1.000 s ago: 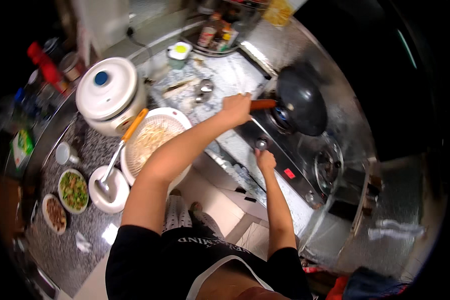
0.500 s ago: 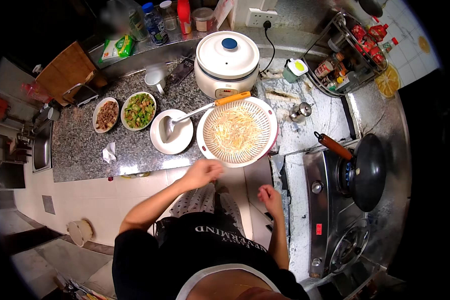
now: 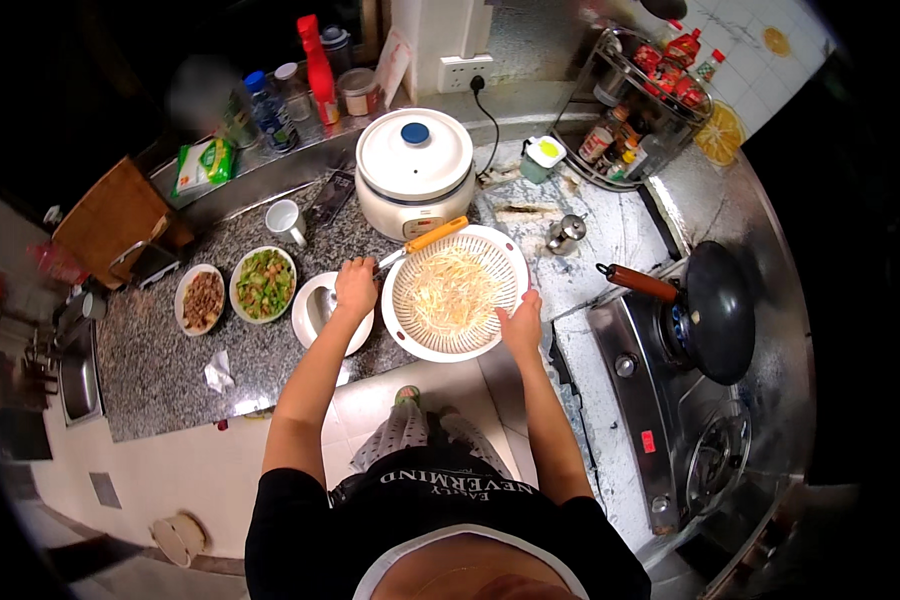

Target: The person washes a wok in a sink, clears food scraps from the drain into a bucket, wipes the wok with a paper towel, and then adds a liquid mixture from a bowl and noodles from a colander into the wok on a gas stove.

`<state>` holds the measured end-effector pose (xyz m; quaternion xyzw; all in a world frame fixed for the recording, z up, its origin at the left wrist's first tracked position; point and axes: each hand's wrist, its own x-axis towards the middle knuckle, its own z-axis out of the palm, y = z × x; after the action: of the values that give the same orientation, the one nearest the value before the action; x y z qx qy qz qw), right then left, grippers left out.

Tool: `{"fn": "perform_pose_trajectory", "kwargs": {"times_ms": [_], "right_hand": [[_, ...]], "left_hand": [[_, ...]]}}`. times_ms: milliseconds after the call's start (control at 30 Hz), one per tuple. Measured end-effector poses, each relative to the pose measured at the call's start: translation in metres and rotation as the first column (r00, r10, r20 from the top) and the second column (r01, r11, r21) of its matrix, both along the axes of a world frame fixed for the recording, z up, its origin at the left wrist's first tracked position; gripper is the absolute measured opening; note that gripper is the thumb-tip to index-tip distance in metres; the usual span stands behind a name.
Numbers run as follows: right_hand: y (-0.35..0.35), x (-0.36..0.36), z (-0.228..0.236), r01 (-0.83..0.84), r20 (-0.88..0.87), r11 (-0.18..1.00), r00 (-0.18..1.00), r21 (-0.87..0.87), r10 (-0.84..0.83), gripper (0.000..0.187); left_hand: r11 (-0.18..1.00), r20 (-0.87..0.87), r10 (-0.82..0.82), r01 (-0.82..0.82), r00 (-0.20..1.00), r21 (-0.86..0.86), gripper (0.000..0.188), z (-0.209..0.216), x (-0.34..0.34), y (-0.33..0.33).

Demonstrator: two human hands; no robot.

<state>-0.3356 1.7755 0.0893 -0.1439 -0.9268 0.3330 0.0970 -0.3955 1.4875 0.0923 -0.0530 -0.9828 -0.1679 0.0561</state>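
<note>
Thin pale strands that look like bean sprouts [image 3: 454,290] fill a white colander [image 3: 398,338] at the counter's front edge. A wok spatula with an orange handle [image 3: 438,233] rests across the colander's left rim, its metal head on a white plate [image 3: 341,345]. My left hand [image 3: 356,288] is closed round the spatula's metal shaft above the plate, hiding part of it. At the colander's right side, my right hand [image 3: 521,325] grips the rim, thumb over the edge; its other fingers are mostly hidden.
Behind the colander stands a white electric pot [image 3: 415,170] with its lid on. Left are a bowl of green vegetables [image 3: 263,285], a bowl of browned meat [image 3: 200,300] and a white mug [image 3: 286,222]. A black wok [image 3: 722,312] sits over a blue flame at right.
Both hands have reached forward from in front of the counter. My left hand has taken hold of the spatula's shaft, my right hand the colander's rim. The whole view has shifted.
</note>
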Motion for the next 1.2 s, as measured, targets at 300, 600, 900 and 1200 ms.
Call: {"fn": "perform_pose_trajectory", "kwargs": {"times_ms": [300,600,900,1200], "right_hand": [[0.018,-0.041,0.000,0.159,0.258,0.975,0.946,0.158,-0.196,0.041],[0.005,-0.040,0.003,0.149,0.172,0.939,0.963,0.311,-0.210,0.041],[0.020,-0.032,-0.025,0.138,0.216,0.957,0.957,0.255,-0.196,0.031],[0.018,-0.013,0.002,0.141,0.064,0.829,0.976,0.540,-0.208,0.019]], "left_hand": [[0.991,0.013,-0.088,0.086,0.996,0.105,0.010,-0.006,-0.022,-0.001],[0.987,-0.027,-0.097,0.100,0.995,0.129,0.009,0.000,-0.013,-0.018],[0.982,0.048,-0.127,0.119,0.991,0.146,0.013,-0.002,-0.015,-0.020],[0.986,0.061,-0.162,0.160,0.985,0.042,0.016,-0.021,-0.019,-0.015]]}}
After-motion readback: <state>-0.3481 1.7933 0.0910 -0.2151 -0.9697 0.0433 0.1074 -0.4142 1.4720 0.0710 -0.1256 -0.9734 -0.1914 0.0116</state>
